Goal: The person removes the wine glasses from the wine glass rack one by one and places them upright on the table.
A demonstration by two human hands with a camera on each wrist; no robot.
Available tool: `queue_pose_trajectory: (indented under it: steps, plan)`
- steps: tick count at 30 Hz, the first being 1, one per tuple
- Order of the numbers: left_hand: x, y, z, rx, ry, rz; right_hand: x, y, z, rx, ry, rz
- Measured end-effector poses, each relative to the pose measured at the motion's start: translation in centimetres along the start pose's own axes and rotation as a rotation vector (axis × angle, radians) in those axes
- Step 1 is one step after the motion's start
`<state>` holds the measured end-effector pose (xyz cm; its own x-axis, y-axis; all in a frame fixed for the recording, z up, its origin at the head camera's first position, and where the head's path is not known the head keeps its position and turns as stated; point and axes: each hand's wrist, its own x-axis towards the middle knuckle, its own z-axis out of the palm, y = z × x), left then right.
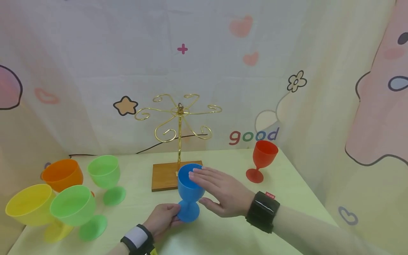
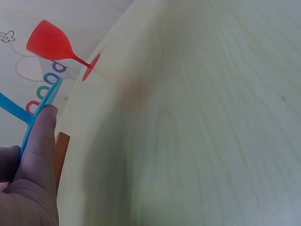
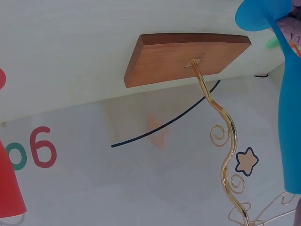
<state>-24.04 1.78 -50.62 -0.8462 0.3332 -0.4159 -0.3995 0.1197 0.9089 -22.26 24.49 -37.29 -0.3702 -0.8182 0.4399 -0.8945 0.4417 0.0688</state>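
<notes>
A blue plastic goblet (image 1: 188,191) stands upright in front of the gold stand. My left hand (image 1: 162,220) pinches the edge of its round foot, thumb above and a finger beneath, as the left wrist view shows with the left hand (image 2: 35,165) at the foot. My right hand (image 1: 220,189) is beside the cup with its fingers extended across the near right of the rim; whether they touch it I cannot tell. In the right wrist view the goblet (image 3: 290,122) appears at the right edge, partly cut off.
A gold stand (image 1: 179,141) with several curled arms rises from a wooden base (image 1: 162,177). At the right back is a red goblet (image 1: 265,156). On the left stand an orange goblet (image 1: 63,177), a yellow goblet (image 1: 30,209) and two green goblets (image 1: 74,209).
</notes>
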Motion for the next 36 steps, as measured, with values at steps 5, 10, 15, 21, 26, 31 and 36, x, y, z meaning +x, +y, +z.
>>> queue_pose_trajectory:
  steps: [5, 10, 15, 21, 26, 31, 36]
  plan:
    - [0.0, 0.0, 0.0, -0.005, -0.022, 0.008, 0.1, -0.1, 0.1, 0.02, -0.023, 0.06]
    - [0.0, -0.1, 0.2, -0.006, -0.048, 0.008, 0.2, -0.2, 0.2, 0.018, -0.051, 0.097]
    - [-0.2, 0.2, 0.1, 0.053, -0.021, 0.096, 0.1, -0.3, 0.0, 0.036, -0.083, 0.258]
    - [-1.8, 1.9, -0.8, 0.826, 0.333, 0.488, -3.6, 1.8, -1.3, -0.02, -0.047, 0.592]
    - [-3.4, 2.5, -2.0, 1.203, 0.56, 0.6, -10.0, 4.5, -2.5, -0.152, -0.008, 0.775]
    - [-4.4, 2.2, -3.0, 1.191, 0.582, 0.551, -14.3, 6.0, -3.6, -0.242, 0.01, 0.822]
    - [-4.8, 1.5, -3.9, 1.166, 0.591, 0.521, -15.6, 6.7, -3.9, -0.257, 0.008, 0.84]
